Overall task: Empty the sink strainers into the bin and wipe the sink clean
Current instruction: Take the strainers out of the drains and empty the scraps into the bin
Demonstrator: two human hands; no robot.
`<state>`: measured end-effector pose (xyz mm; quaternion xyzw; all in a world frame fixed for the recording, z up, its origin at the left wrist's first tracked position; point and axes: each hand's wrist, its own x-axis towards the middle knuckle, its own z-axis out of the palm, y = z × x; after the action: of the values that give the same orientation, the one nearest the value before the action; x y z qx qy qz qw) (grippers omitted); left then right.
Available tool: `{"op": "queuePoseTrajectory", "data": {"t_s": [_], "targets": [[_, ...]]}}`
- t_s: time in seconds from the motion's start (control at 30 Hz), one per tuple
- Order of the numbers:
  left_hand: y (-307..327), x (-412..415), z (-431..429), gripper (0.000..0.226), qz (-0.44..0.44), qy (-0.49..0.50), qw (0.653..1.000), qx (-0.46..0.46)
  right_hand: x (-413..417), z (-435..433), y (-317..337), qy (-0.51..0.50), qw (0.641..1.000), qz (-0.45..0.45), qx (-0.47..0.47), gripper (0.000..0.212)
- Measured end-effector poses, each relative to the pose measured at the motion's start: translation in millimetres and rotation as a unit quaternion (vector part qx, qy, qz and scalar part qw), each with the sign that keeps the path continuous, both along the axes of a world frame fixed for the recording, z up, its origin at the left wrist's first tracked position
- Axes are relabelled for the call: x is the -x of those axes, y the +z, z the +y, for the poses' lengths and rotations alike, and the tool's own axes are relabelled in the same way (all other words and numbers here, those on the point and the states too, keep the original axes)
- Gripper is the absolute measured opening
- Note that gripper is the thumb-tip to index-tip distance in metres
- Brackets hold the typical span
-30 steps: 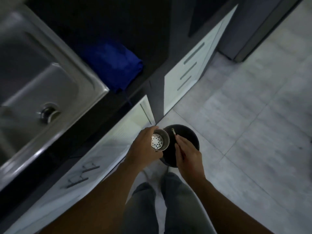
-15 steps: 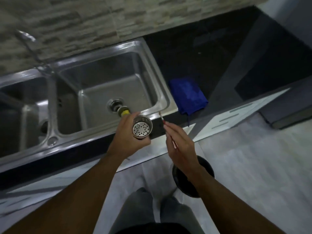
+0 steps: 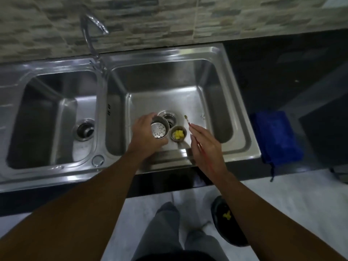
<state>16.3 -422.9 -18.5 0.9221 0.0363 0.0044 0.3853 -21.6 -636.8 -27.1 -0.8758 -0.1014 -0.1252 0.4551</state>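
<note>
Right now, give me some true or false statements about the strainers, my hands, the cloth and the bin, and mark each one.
1. The left hand holds a strainer full of yellow scraps. False: the held strainer looks empty; the scraps sit in the second strainer, down in the right basin.
2. The right hand holds a thin stick. True.
3. The blue cloth lies in the left basin. False: it lies on the dark counter.
4. The bin contains yellow scraps. True.
</note>
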Motion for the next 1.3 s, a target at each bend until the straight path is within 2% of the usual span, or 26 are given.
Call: {"op": "queuePoseTrajectory", "data": {"t_s": [0.13,0.2,0.37,0.57,0.67,0.87,1.03,1.1,1.2,1.3], "targets": [[-29,-36,18,0.09,0.074,0.012,0.997,0.006,-31,19,-9,-0.011,1.0,0.029,0.0,0.03],[-45,-50,23,0.082,0.111,0.003,0.994,-0.005,-40,22,-10,-0.012,0.999,0.039,0.022,0.03],[-81,-62,29,0.077,0.155,-0.015,0.987,-0.048,-53,26,-8,-0.014,0.994,0.083,0.073,0.027],[-108,-64,31,0.08,0.223,0.001,0.972,-0.081,-68,28,-13,0.02,0.983,0.171,0.065,0.029],[-115,-65,31,0.081,0.241,0.009,0.966,-0.092,-70,26,-22,0.042,0.985,0.135,0.096,0.029],[-121,-63,28,0.084,0.286,0.016,0.954,-0.09,-71,23,-34,0.048,0.987,0.119,0.098,0.029],[-122,-65,27,0.087,0.296,0.016,0.949,-0.111,-72,24,-33,0.041,0.983,0.143,0.105,0.029],[-123,-67,26,0.099,0.297,-0.008,0.942,-0.158,-72,24,-31,0.036,0.983,0.151,0.1,0.029],[-122,-71,17,0.116,0.22,-0.081,0.942,-0.24,-72,24,-29,0.027,0.983,0.153,0.094,0.028],[-122,-79,1,0.106,0.155,-0.115,0.962,-0.192,-72,22,-33,0.022,0.981,0.17,0.094,0.03]]}}
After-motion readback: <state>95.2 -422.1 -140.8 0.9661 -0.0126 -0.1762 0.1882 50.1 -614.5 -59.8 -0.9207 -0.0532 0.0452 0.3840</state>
